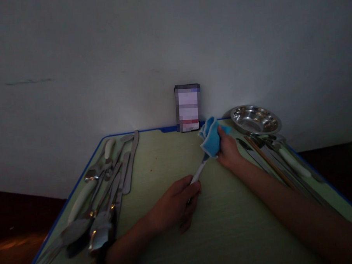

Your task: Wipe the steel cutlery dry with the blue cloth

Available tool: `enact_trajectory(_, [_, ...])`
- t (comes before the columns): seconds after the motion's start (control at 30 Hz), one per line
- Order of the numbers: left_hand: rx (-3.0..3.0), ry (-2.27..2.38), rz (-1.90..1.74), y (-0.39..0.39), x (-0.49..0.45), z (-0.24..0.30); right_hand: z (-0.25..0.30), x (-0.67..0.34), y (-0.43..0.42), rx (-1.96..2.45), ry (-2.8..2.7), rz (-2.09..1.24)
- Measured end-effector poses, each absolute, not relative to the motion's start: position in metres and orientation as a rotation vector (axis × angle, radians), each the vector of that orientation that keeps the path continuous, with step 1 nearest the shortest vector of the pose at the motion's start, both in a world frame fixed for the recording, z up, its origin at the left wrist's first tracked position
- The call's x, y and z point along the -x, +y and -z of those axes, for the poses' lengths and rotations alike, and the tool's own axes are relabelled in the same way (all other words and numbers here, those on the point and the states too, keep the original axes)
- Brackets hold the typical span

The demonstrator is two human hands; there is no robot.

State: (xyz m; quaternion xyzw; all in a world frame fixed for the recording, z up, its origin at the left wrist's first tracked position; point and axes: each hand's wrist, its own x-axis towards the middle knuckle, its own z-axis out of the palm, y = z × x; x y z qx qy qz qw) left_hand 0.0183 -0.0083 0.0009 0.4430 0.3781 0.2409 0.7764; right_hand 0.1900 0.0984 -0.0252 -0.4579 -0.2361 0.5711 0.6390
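Observation:
My left hand (175,204) is closed around the white handle of a piece of cutlery (198,173) that points up and to the right over the pale green table (226,223). My right hand (228,150) grips a blue cloth (210,138), which is wrapped over the far end of that utensil, hiding its head. Both hands meet near the middle of the table, towards the back.
Several spoons and knives (108,185) lie in a pile along the left side. On the right are more cutlery and chopsticks (270,159), with a steel bowl (255,120) behind them. A blurred upright card (188,108) leans on the white wall.

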Motion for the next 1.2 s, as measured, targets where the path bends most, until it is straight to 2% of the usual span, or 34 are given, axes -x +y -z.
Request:
enact_trajectory(0.17, [-0.880,0.817,-0.538,-0.007,-0.017,0.001,0.020,-0.197,0.106,1.050,-0.305,-1.304])
enact_trajectory(0.33, [-0.843,0.759,-0.611,-0.006,-0.019,0.003,0.016,-0.191,0.099,0.904,-0.447,-1.533])
enact_trajectory(0.67, [-0.844,0.794,-0.660,-0.007,-0.020,0.000,0.012,-0.190,0.091,0.844,-0.607,-1.667])
enact_trajectory(0.9, [-0.913,0.950,-0.810,-0.005,-0.021,0.001,0.017,-0.189,0.082,0.831,-0.988,-1.762])
enact_trajectory(1.2, [-1.107,1.093,-0.832,0.001,-0.015,0.001,-0.002,-0.196,0.080,0.878,-0.820,-1.813])
